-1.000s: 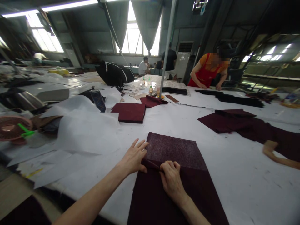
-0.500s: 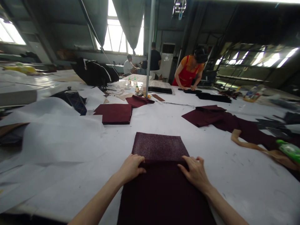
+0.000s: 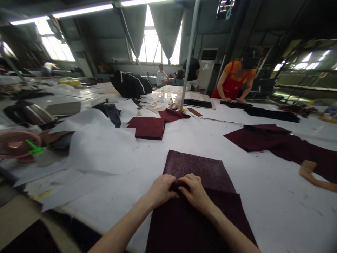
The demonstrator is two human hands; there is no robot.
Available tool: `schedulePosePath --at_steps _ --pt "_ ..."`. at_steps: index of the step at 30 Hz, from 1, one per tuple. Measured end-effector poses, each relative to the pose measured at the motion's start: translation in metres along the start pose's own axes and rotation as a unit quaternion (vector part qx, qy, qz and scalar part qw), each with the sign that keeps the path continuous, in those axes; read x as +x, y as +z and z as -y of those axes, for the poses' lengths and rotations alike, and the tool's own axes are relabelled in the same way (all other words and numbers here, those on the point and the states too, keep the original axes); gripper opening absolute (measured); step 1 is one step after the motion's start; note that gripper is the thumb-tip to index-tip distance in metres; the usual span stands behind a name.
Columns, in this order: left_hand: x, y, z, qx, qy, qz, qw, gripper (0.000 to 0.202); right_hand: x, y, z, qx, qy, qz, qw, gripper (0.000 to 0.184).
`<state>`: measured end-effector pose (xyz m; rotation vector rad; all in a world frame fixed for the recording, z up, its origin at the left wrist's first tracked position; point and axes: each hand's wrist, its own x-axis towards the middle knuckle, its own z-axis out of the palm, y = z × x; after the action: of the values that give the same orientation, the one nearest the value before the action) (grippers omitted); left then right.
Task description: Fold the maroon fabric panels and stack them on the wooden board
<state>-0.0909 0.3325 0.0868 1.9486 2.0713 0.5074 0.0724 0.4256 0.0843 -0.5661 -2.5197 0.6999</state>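
A long dark maroon piece of fabric [image 3: 200,225] lies on the white-covered table in front of me. Its far end shows a lighter, speckled face, and a fold line crosses it where my hands are. My left hand [image 3: 163,189] pinches the cloth at the left end of this fold. Close beside it, nearly touching, my right hand [image 3: 193,191] grips the same fold with thumb and fingertips. To the right of my right hand the fold edge lies loose.
A stack of maroon pieces [image 3: 150,128] sits beyond, left of centre. More maroon cloth [image 3: 265,138] lies right, near a tan strip [image 3: 308,172]. White sheets [image 3: 100,147] and a pink fan [image 3: 17,144] are left. A metal pole [image 3: 190,52] rises behind; a co-worker in a red apron [image 3: 231,82] handles black pieces.
My right hand has moved left along the fold, from the fabric's right edge to beside my left hand. My view has turned left, bringing in the fan.
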Motion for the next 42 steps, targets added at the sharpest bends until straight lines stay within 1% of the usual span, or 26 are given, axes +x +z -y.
schedulePosePath --at_steps 1,3,6,8,11,14,18,23,28,34,37,40,42 --pt "-0.002 -0.001 0.001 -0.005 -0.004 -0.013 1.0 0.032 0.002 0.008 -0.002 0.009 0.006 -0.004 1.0 0.014" --pt "-0.006 -0.001 0.005 -0.022 -0.006 -0.05 0.998 0.03 0.001 0.017 -0.009 0.016 0.007 -0.023 1.0 0.012" --pt "-0.012 0.0 0.013 -0.029 0.007 -0.104 0.994 0.016 -0.003 0.022 -0.019 0.011 -0.016 -0.05 0.999 0.013" --pt "-0.015 0.002 0.02 -0.007 0.021 -0.121 0.992 0.011 -0.004 0.023 -0.021 0.005 -0.036 -0.063 0.997 0.016" --pt "-0.019 0.005 0.026 0.039 0.049 -0.133 0.989 0.017 -0.006 0.025 -0.023 -0.003 -0.066 -0.074 0.995 0.022" --pt "-0.023 0.006 0.028 0.078 0.077 -0.133 0.985 0.021 -0.007 0.026 -0.025 -0.016 -0.091 -0.076 0.993 0.027" --pt "-0.028 0.008 0.031 0.11 0.121 -0.119 0.979 0.023 -0.011 0.025 -0.025 -0.052 -0.12 -0.063 0.989 0.031" --pt "-0.032 0.012 0.034 0.133 0.142 -0.111 0.975 0.027 -0.014 0.024 -0.021 -0.089 -0.137 -0.05 0.985 0.034" --pt "-0.034 0.014 0.032 0.162 0.149 -0.111 0.969 0.025 -0.015 0.024 -0.019 -0.114 -0.151 -0.049 0.981 0.034" --pt "-0.034 0.015 0.03 0.185 0.153 -0.104 0.965 0.025 -0.015 0.024 -0.019 -0.12 -0.151 -0.045 0.98 0.035" --pt "-0.034 0.015 0.028 0.206 0.146 -0.089 0.963 0.026 -0.015 0.024 -0.018 -0.121 -0.152 -0.044 0.98 0.036" --pt "-0.036 0.013 0.024 0.25 0.138 -0.071 0.956 0.028 -0.015 0.024 -0.016 -0.126 -0.152 -0.04 0.98 0.036" --pt "-0.039 0.009 0.018 0.284 0.116 -0.074 0.949 0.029 -0.015 0.023 -0.015 -0.133 -0.151 -0.035 0.979 0.035"
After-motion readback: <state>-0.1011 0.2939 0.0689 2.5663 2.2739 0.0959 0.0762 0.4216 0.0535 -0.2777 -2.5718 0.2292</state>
